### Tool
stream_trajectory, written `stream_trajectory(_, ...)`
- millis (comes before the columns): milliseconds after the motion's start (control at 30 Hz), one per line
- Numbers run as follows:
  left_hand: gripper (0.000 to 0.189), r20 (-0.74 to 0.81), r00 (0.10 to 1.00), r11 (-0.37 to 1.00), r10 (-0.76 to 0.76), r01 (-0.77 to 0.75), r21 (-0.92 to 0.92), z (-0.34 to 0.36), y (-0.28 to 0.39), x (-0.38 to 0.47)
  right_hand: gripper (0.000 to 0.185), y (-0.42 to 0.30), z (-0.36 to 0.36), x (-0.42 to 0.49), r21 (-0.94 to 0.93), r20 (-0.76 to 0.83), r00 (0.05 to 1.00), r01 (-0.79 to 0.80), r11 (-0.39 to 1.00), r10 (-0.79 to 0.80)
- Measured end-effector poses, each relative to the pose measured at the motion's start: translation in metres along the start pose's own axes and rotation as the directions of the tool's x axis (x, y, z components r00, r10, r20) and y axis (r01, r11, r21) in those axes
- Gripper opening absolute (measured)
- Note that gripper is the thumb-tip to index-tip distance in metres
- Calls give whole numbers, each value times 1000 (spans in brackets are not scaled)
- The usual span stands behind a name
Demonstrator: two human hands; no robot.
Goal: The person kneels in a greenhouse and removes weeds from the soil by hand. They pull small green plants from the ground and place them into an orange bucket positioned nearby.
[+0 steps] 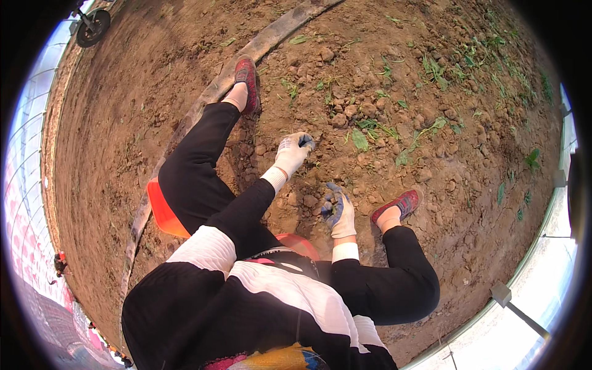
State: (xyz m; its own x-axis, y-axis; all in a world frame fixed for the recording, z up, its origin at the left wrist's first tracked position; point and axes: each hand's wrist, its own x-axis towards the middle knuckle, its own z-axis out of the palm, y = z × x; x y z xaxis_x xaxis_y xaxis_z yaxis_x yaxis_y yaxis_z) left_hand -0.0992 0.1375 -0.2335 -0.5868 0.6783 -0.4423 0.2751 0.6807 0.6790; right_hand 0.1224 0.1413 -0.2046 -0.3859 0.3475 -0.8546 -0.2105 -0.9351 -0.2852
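Observation:
My left hand (294,149), in a white knit work glove with grey-blue coated fingers, is held low over loose brown soil (277,208). Its fingers curl toward the thumb; whether something small is pinched there cannot be made out. Nearer my body, my right hand (343,213) wears a matching glove, palm turned inward and fingers partly bent. Its fingertips are close to the clods, and what may lie in the palm is unclear. Ahead of both hands lie a broad green leaf (359,139) and wilted green stems (386,131).
My legs are spread, with red shoes (247,83) on the soil. Orange plastic (165,210) shows beside my left thigh, and a round reddish piece (299,245) between my legs. A long flat strip (273,34) runs past my left foot. A wheel (93,28) stands far left.

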Motion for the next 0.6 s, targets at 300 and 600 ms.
stream_trajectory(300, 30, 447, 760, 708, 472, -629, 321, 15, 59, -134, 47, 4, -17, 11, 196, 266, 956, 74, 978, -125)
stream_trajectory(600, 37, 560, 520, 322, 645, -850, 418, 11, 68, -168, 45, 6, -26, -14, 167, 305, 912, 234, 958, -275)
